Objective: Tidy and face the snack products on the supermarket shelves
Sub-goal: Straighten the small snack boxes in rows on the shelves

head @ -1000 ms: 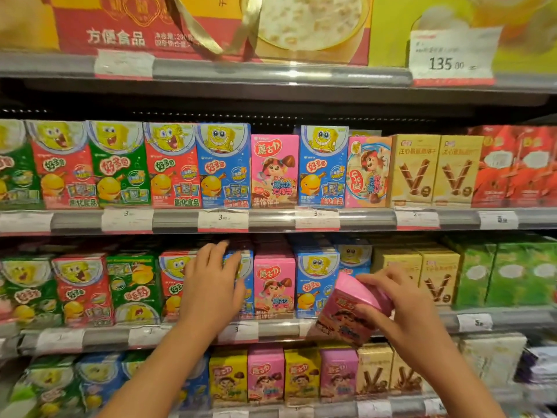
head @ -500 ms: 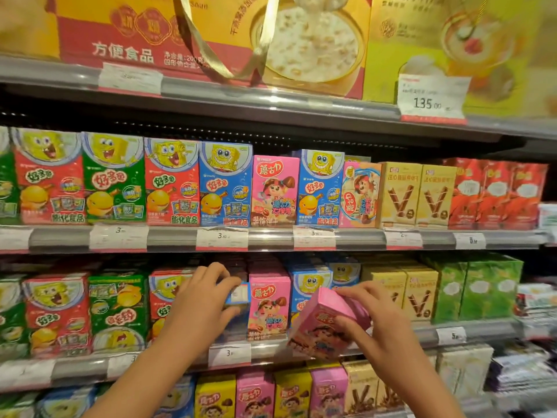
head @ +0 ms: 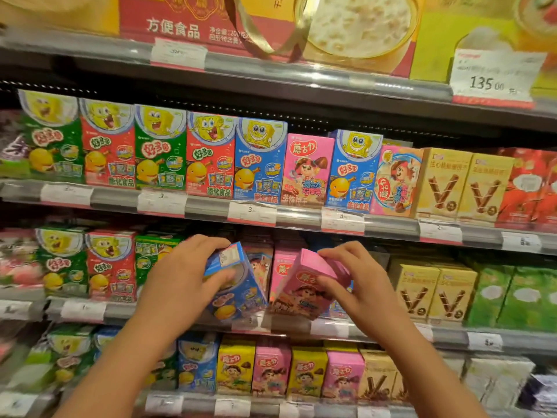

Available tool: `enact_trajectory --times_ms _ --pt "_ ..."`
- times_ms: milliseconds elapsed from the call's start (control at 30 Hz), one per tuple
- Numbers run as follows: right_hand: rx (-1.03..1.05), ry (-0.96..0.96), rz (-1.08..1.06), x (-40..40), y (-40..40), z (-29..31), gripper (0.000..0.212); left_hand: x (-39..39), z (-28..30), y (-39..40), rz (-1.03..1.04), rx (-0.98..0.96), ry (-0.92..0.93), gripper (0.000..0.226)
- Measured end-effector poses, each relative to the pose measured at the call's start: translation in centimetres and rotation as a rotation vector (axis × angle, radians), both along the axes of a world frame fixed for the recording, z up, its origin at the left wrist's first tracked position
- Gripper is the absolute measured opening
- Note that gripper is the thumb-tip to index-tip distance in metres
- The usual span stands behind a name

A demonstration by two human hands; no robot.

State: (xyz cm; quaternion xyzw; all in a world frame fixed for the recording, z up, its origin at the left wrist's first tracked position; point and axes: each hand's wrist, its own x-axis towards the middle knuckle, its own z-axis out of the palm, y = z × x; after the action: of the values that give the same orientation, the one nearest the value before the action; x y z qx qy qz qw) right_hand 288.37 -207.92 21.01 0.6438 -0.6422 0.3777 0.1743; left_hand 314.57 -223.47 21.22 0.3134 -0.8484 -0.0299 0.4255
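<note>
My left hand (head: 180, 282) grips a blue snack box (head: 238, 294) by its top and front, tilted out from the middle shelf (head: 449, 337). To its right my right hand (head: 358, 285) holds a pink snack box (head: 304, 292), also tilted, in front of that same shelf. Another pink box (head: 278, 271) stands upright between the two, partly hidden. Left of my hands stand red (head: 110, 263) and green (head: 61, 260) cartoon boxes; yellow boxes (head: 434, 289) stand to the right.
The shelf above (head: 301, 217) carries a row of green, red, blue, pink and yellow boxes facing forward. The lower shelf holds small yellow and pink boxes (head: 271, 369). Large gift boxes and a 135.00 price tag (head: 494, 76) sit on the top shelf.
My left hand has closed on the blue box and pulled it out, tilted. The pink box in my right hand has moved left and up toward the shelf. The camera moved closer.
</note>
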Motion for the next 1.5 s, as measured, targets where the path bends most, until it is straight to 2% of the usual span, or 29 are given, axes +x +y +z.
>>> enact_trajectory --times_ms 233,533,733,833,967,1100,1167,1233,1300,1333,1367,1433,1500 --pt "0.01 0.055 0.109 2.1 -5.2 0.5 0.037 3.4 -1.9 0.7 0.091 0.05 0.041 0.044" --pt "0.082 0.173 0.066 4.0 -10.7 -1.5 0.04 7.0 -3.7 0.7 0.146 0.065 -0.002 0.044" --pt "0.151 0.286 -0.039 4.1 -12.8 -2.9 0.044 8.0 -3.5 0.0 0.137 0.084 -0.034 0.045" --pt "0.064 0.362 -0.104 3.9 -13.4 -3.1 0.038 7.8 -3.2 -0.6 0.118 0.08 -0.045 0.045" --pt "0.007 0.421 -0.182 4.0 -14.0 -3.0 0.02 7.0 -2.5 -1.5 0.075 0.051 -0.077 0.044" --pt "0.158 0.439 -0.25 4.3 -13.7 -3.1 0.041 5.5 -2.0 -2.5 0.025 0.039 -0.096 0.045" --pt "0.09 0.321 -0.151 4.7 -12.4 -3.3 0.041 4.5 -2.0 -2.9 -0.017 0.04 -0.108 0.045" --pt "-0.03 0.003 0.031 5.2 -10.4 -3.7 0.033 3.2 -1.9 -3.1 -0.076 0.056 -0.114 0.045" --pt "0.001 -0.293 0.217 5.5 -8.3 -4.2 0.028 1.6 -1.9 -3.0 -0.148 0.08 -0.099 0.048" --pt "0.064 -0.389 0.291 5.7 -7.3 -4.4 0.034 0.7 -1.9 -2.8 -0.183 0.092 -0.094 0.05" --pt "0.108 -0.442 0.33 5.7 -6.6 -4.6 0.047 -0.3 -1.9 -2.6 -0.216 0.099 -0.094 0.052" --pt "0.121 -0.425 0.332 5.0 -5.3 -5.2 0.067 -2.6 -2.0 -1.8 -0.279 0.103 -0.093 0.056" --pt "0.077 -0.358 0.247 3.8 -4.1 -5.5 0.072 -4.8 -2.2 -0.8 -0.349 0.114 -0.079 0.059"
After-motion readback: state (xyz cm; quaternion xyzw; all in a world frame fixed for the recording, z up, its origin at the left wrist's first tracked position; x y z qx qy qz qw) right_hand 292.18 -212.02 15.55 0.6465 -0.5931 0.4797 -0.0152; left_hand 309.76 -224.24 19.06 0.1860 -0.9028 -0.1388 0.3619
